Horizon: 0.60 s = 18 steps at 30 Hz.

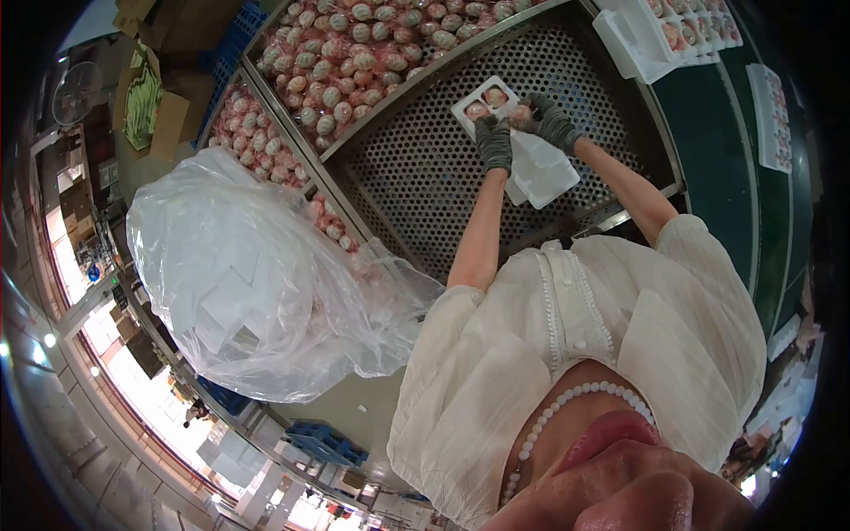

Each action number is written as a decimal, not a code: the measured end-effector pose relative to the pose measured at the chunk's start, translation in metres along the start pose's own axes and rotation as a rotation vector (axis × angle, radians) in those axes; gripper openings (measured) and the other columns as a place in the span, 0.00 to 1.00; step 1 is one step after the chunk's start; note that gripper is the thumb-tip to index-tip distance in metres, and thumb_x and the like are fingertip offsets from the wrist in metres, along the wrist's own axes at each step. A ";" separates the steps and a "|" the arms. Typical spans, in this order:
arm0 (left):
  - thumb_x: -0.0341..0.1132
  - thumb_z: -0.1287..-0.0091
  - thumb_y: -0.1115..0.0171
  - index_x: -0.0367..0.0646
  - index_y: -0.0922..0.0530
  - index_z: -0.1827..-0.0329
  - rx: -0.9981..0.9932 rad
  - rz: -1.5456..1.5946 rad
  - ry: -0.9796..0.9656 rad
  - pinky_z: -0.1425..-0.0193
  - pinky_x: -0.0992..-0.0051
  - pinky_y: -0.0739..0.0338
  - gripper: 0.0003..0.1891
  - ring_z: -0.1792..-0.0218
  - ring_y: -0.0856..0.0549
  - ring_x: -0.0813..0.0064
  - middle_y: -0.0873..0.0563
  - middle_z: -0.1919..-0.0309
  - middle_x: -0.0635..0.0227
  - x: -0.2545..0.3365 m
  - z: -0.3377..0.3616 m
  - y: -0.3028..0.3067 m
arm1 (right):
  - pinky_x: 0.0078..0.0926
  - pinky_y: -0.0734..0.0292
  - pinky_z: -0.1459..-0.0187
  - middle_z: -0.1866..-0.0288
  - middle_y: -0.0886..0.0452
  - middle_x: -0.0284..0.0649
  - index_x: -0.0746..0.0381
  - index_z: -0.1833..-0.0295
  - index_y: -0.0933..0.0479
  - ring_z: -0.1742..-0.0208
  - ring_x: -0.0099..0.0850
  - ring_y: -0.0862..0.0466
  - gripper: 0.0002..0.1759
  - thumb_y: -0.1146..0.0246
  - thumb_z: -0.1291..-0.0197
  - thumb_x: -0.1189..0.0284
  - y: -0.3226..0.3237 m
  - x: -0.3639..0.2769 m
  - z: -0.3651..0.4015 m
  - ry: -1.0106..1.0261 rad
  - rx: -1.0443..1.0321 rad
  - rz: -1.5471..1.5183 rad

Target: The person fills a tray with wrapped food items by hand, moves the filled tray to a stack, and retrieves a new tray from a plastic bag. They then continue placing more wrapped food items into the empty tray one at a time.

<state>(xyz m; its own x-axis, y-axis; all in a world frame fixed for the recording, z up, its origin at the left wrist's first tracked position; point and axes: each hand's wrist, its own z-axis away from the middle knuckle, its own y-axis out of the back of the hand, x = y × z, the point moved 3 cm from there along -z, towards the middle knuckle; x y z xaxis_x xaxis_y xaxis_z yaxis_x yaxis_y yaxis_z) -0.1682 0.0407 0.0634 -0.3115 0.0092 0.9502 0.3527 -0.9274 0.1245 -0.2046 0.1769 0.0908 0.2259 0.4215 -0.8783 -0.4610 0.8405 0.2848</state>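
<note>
My left hand [493, 144], in a grey striped glove, is closed on the near edge of a white tray [460, 108]. A few round pinkish pieces sit in this tray's compartments. My right hand [554, 123], gloved the same way, has its fingers closed around a round plastic-wrapped ball [521, 116] at the tray's right end. Below both hands, a white lid-like tray part [542, 170] lies over the perforated metal work surface [416, 133]; the hands partly hide where it meets the tray.
Wrapped, pale-striped balls [354, 53] fill the bin beyond the metal divider. A large clear plastic bag [239, 283] of white pieces stands at left. White trays [620, 44] sit at upper right, beside a green conveyor belt [735, 133] carrying another filled tray [770, 115].
</note>
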 end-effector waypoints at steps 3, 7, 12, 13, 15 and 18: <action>0.26 0.46 0.49 0.38 0.29 0.62 0.010 -0.047 -0.044 0.62 0.77 0.31 0.09 0.69 0.25 0.72 0.23 0.68 0.64 -0.005 -0.008 -0.001 | 0.30 0.31 0.62 0.60 0.31 0.43 0.62 0.55 0.33 0.63 0.36 0.28 0.24 0.38 0.59 0.66 0.000 -0.018 0.002 0.293 0.222 0.380; 0.24 0.47 0.52 0.35 0.28 0.58 -0.125 -0.140 0.071 0.60 0.78 0.31 0.13 0.66 0.25 0.75 0.23 0.64 0.64 -0.016 -0.013 -0.008 | 0.33 0.32 0.59 0.61 0.32 0.46 0.62 0.57 0.33 0.60 0.42 0.30 0.24 0.37 0.65 0.69 -0.007 -0.022 -0.001 0.415 0.258 0.525; 0.25 0.48 0.55 0.36 0.29 0.55 -0.140 -0.271 -0.185 0.60 0.78 0.31 0.16 0.65 0.25 0.72 0.23 0.64 0.61 -0.029 -0.009 -0.015 | 0.32 0.32 0.61 0.63 0.31 0.46 0.62 0.58 0.32 0.62 0.40 0.29 0.22 0.38 0.65 0.70 -0.008 -0.011 -0.003 0.447 0.247 0.539; 0.28 0.47 0.55 0.37 0.29 0.57 -0.183 -0.453 -0.135 0.57 0.72 0.33 0.14 0.63 0.26 0.65 0.24 0.64 0.57 -0.024 -0.007 -0.013 | 0.32 0.32 0.62 0.65 0.30 0.46 0.61 0.59 0.32 0.64 0.40 0.28 0.21 0.38 0.64 0.70 -0.008 -0.017 -0.001 0.487 0.221 0.545; 0.30 0.47 0.55 0.38 0.28 0.59 -0.221 -0.633 -0.085 0.54 0.67 0.35 0.13 0.61 0.28 0.57 0.26 0.64 0.53 -0.018 -0.009 -0.011 | 0.32 0.32 0.62 0.63 0.31 0.45 0.62 0.59 0.32 0.63 0.41 0.29 0.21 0.38 0.64 0.71 -0.006 -0.027 0.000 0.420 0.151 0.582; 0.34 0.46 0.54 0.38 0.28 0.61 -0.262 -0.718 -0.069 0.54 0.65 0.35 0.13 0.60 0.28 0.56 0.27 0.62 0.51 -0.041 -0.013 -0.012 | 0.33 0.32 0.63 0.62 0.32 0.45 0.62 0.60 0.31 0.63 0.41 0.29 0.20 0.38 0.64 0.73 -0.021 0.007 -0.020 0.300 0.108 0.614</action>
<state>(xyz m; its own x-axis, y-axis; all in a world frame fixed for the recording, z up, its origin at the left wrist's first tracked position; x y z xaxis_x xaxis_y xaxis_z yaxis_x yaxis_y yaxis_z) -0.1712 0.0461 0.0192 -0.3266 0.6579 0.6786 -0.1385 -0.7435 0.6542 -0.2108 0.1549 0.0708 -0.3033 0.7325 -0.6094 -0.3382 0.5152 0.7876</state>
